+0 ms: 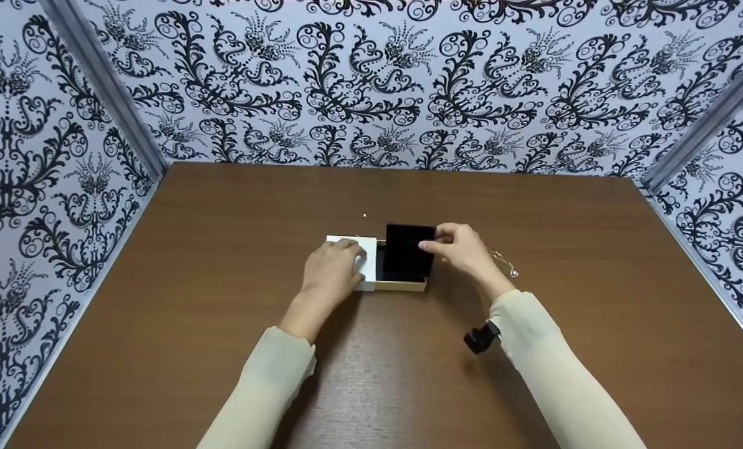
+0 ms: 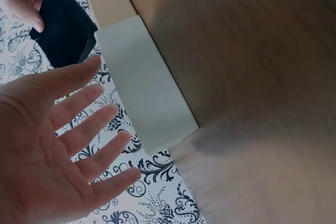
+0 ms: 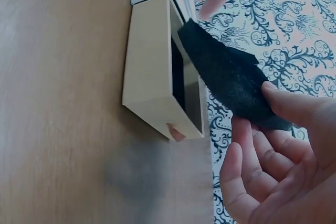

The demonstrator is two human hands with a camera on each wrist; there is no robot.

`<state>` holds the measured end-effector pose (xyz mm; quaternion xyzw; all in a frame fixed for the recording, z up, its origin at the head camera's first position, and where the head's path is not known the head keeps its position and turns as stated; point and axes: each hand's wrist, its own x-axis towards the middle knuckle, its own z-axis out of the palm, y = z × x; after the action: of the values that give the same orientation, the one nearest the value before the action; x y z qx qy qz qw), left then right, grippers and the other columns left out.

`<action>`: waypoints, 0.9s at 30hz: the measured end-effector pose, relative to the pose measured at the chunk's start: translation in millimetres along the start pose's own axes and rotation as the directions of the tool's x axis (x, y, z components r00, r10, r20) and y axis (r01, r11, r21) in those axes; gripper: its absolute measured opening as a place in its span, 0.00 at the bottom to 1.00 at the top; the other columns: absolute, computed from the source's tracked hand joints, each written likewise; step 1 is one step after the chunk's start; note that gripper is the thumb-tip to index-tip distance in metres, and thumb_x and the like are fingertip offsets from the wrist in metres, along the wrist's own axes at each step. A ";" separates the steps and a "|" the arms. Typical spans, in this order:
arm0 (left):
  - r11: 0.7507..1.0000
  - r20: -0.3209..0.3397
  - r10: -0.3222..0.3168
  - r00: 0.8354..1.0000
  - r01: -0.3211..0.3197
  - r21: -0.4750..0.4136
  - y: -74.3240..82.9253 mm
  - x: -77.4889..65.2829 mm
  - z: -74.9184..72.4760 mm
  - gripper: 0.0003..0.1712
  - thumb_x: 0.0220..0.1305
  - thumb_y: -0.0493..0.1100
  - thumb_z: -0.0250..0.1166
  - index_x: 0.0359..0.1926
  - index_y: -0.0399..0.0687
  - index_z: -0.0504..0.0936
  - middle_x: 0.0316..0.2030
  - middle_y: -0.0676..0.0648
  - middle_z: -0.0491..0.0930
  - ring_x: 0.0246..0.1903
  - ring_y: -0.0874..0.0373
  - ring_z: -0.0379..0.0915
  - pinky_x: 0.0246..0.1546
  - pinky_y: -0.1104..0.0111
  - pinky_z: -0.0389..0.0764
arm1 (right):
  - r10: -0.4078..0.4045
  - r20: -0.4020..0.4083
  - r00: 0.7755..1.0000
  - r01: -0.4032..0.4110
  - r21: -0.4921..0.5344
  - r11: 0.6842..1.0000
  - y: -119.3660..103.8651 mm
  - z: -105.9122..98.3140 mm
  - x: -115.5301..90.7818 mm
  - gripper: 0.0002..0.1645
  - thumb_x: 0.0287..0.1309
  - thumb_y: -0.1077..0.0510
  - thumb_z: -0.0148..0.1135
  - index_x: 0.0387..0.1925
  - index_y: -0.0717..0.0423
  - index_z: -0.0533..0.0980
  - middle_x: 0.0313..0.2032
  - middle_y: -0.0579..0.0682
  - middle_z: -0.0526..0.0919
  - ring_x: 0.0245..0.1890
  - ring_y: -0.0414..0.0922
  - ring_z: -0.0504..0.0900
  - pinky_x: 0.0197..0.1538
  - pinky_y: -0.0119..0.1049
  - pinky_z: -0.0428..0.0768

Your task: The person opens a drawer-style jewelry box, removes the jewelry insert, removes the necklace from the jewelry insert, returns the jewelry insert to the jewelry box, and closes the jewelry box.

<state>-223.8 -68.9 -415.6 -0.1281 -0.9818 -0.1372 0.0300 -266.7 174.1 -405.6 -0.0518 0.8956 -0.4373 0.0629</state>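
A small drawer-style box stands on the table, its tan inner tray (image 3: 149, 59) slid partway out of a white sleeve (image 2: 144, 85). My left hand (image 1: 334, 268) lies over the sleeve in the head view; its fingers look spread and fairly straight in the left wrist view. Between thumb and fingers, my right hand (image 1: 465, 249) pinches the edge of a black foam pad (image 1: 409, 249). The pad is tilted up above the tray's open part, whose inside looks dark. In the right wrist view the pad (image 3: 231, 77) appears slightly bent.
A thin gold chain (image 1: 498, 255) with a clear stone lies just right of my right hand. Beyond the box is a tiny white speck (image 1: 364, 215) on the brown table (image 1: 253, 206). Patterned walls (image 1: 371, 87) enclose the back and sides.
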 end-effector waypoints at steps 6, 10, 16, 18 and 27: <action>0.998 0.048 -0.045 0.998 0.047 -0.048 -0.2 1.8 1.3 0.14 0.60 0.46 0.72 0.47 0.54 0.86 0.59 0.50 0.80 0.59 0.45 0.75 0.47 0.50 0.85 | 0.025 0.016 1.000 -0.025 -0.033 0.999 3.2 11.0 3.6 0.14 0.59 0.52 0.70 0.36 0.61 0.79 0.26 0.45 0.81 0.21 0.38 0.75 0.29 0.29 0.77; 0.997 0.059 -0.057 0.997 0.060 -0.051 0.8 2.0 0.3 0.14 0.60 0.46 0.72 0.47 0.55 0.86 0.59 0.51 0.80 0.61 0.46 0.74 0.47 0.52 0.85 | 0.014 0.001 1.000 -0.014 -0.064 0.998 5.2 17.0 4.7 0.17 0.57 0.53 0.71 0.41 0.62 0.79 0.27 0.46 0.81 0.20 0.37 0.74 0.27 0.28 0.74; 0.996 0.065 -0.061 0.996 0.064 -0.054 1.2 1.4 0.9 0.14 0.59 0.47 0.73 0.47 0.56 0.87 0.59 0.53 0.80 0.61 0.47 0.75 0.45 0.54 0.86 | 0.013 -0.042 0.999 -0.017 -0.102 0.995 6.3 25.4 2.5 0.27 0.54 0.55 0.74 0.51 0.59 0.71 0.33 0.52 0.84 0.23 0.41 0.77 0.32 0.32 0.76; 0.996 0.060 -0.061 0.996 0.064 -0.057 1.0 1.4 1.0 0.14 0.59 0.46 0.73 0.47 0.56 0.87 0.59 0.53 0.81 0.60 0.47 0.75 0.45 0.53 0.86 | 0.007 -0.068 0.998 -0.016 -0.136 0.991 5.9 27.4 1.8 0.27 0.53 0.54 0.75 0.48 0.57 0.69 0.35 0.52 0.82 0.28 0.44 0.78 0.37 0.36 0.76; 0.995 0.064 -0.073 0.995 0.077 -0.065 0.9 0.0 -0.1 0.15 0.60 0.48 0.72 0.48 0.56 0.86 0.60 0.53 0.80 0.61 0.46 0.74 0.45 0.54 0.86 | -0.081 -0.141 0.987 0.037 -0.291 0.956 0.9 36.3 2.7 0.21 0.51 0.53 0.75 0.40 0.56 0.74 0.33 0.50 0.81 0.36 0.51 0.80 0.46 0.48 0.77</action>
<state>-223.6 -68.0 -415.2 -0.0962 -0.9811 -0.1674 -0.0098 -263.7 146.0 -428.6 -0.0536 0.9499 -0.3069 -0.0267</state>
